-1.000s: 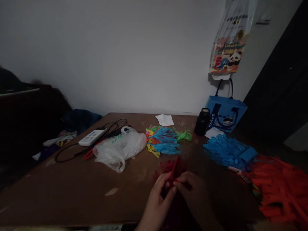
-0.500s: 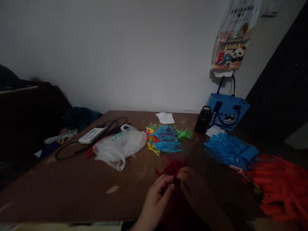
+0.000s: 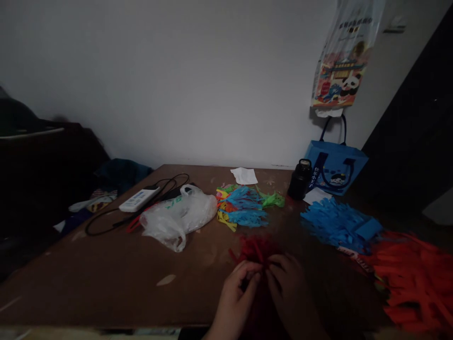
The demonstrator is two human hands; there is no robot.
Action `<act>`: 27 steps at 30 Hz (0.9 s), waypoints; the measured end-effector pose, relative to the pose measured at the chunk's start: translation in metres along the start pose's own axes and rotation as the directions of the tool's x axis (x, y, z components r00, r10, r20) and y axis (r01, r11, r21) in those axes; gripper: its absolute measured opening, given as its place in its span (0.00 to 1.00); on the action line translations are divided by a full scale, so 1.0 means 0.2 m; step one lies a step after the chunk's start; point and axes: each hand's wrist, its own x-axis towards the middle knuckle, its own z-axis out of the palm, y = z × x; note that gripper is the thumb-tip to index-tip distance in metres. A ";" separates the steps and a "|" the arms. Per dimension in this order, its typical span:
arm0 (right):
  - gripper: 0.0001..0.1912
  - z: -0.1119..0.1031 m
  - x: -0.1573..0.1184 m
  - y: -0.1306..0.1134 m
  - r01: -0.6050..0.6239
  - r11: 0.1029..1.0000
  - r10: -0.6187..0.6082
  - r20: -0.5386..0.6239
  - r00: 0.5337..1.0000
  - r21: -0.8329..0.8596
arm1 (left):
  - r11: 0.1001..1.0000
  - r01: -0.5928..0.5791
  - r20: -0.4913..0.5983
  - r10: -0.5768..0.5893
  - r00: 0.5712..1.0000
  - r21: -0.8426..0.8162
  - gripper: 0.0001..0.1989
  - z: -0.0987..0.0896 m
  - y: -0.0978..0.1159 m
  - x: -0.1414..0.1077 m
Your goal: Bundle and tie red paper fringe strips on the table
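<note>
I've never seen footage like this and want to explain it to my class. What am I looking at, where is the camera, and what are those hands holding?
There is no machine here: a person works with bare hands, and every picture comes from one camera on their head, looking forward and down. The left hand and right hand pinch a dark red bundle of strips between their fingertips. On the brown table lie a crumpled plastic bag, multicoloured strips and a blue pile. A black bottle stands near the wall. The dim light hides finer detail.
</note>
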 end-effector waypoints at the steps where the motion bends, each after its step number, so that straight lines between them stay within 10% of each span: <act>1: 0.13 0.00 0.00 0.01 0.002 1.000 -0.002 -0.006 1.000 0.015 | 1.000 -0.016 -0.009 0.016 1.000 0.007 0.09 0.00 0.00 0.00; 11: 0.12 -0.01 0.02 0.00 -0.076 0.966 0.072 0.023 0.997 0.246 | 0.999 -0.038 -0.039 0.037 0.999 -0.009 0.08 0.01 0.00 0.01; 18: 0.09 -0.11 0.12 0.02 -0.237 0.906 0.118 0.331 0.936 0.350 | 0.987 -0.099 0.060 0.092 0.994 0.125 0.07 -0.08 0.05 0.04; 22: 0.09 -0.13 0.14 0.01 0.042 0.989 -0.052 0.066 0.996 0.139 | 0.944 -0.195 0.069 0.183 0.981 0.267 0.06 -0.09 0.03 0.05; 27: 0.09 -0.09 0.15 -0.03 0.248 0.960 -0.261 -0.101 0.960 -0.128 | 0.821 -0.335 0.096 0.329 0.940 0.463 0.06 -0.09 0.05 0.05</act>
